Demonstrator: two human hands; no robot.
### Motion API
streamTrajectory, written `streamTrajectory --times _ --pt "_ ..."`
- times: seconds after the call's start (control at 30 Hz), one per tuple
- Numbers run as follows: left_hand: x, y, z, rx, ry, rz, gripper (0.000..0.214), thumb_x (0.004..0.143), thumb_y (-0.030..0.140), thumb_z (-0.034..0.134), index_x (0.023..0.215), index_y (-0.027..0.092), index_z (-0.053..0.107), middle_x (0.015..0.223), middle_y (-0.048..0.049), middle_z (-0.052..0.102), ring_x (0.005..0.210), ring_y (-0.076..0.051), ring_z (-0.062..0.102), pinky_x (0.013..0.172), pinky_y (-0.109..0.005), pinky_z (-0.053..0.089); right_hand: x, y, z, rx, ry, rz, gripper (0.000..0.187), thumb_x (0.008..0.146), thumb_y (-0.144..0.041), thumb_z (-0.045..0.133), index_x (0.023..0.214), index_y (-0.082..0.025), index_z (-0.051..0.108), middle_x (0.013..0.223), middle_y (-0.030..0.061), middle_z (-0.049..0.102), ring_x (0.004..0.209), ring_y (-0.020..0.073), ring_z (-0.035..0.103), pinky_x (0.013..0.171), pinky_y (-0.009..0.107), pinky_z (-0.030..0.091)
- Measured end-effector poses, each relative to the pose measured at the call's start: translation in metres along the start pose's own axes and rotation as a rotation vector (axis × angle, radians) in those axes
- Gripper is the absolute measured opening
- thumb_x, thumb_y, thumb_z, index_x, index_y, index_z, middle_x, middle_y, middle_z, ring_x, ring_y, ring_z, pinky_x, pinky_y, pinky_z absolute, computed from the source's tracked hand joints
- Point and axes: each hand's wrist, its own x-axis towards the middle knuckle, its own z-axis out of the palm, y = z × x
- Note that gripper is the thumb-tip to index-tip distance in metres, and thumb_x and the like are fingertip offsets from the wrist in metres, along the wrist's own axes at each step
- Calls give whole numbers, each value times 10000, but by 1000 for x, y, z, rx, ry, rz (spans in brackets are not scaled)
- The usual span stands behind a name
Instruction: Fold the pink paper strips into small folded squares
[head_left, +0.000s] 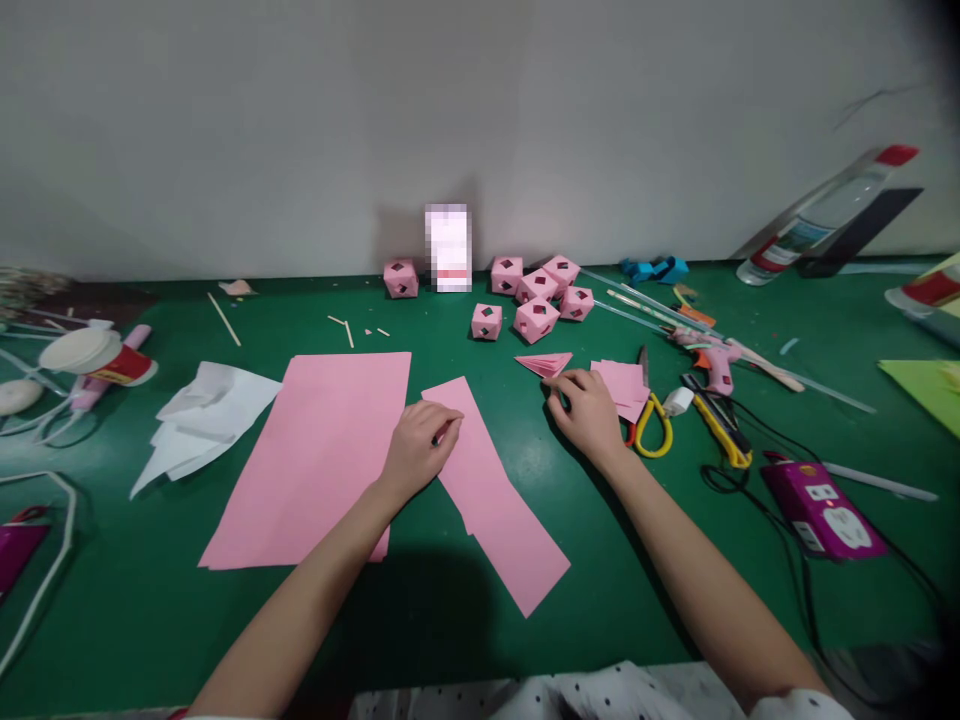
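My left hand (421, 447) rests with curled fingers on the upper end of a long pink paper strip (499, 505), between it and a large pink sheet (319, 455). A small dark thing shows between its fingers, too small to name. My right hand (589, 410) lies on the green table (150, 600) with fingertips pinched at the tip of a folded pink paper piece (545, 364). A stack of small pink squares (622, 385) sits just right of that hand.
Several pink paper cubes (536, 295) cluster by the back wall. Yellow-handled scissors (654, 425), a utility knife (720, 425), a pink glue gun (709, 362), a purple power strip (821, 508) and cables lie right. White paper (202, 420), tape and a cup lie left.
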Motion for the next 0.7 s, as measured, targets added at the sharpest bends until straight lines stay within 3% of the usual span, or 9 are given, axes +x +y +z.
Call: streamTrajectory --times 0.17,0.3,0.57,0.7 --pt "1 0 0 25 64 -54 154 913 243 496 972 216 635 876 -42 679 874 -206 608 821 -376 450 -1 -15 -4 66 8 -1 246 897 -263 492 1031 -211 692 947 99 609 927 263 526 834 419 446" --pt "1 -3 0 -12 108 -140 201 924 244 473 1078 212 599 981 -58 680 932 -207 628 846 -375 470 -8 -45 -3 205 -126 -84 266 897 -363 532 1074 -219 670 1019 91 633 1008 257 527 899 415 429" --pt "0 -4 0 -205 96 -233 235 948 227 411 1106 200 582 992 -61 688 825 -158 683 798 -326 539 -23 -86 7 235 -346 -216 715 737 -626 641 1324 -240 511 1382 124 489 1327 367 307 1029 550 287" --pt "-1 -5 1 -226 86 -227 242 947 226 407 1120 202 575 984 -58 691 821 -154 690 793 -320 547 -23 -88 7 204 -401 -198 737 727 -619 649 1353 -269 477 1471 119 385 1372 380 239 1043 576 245"
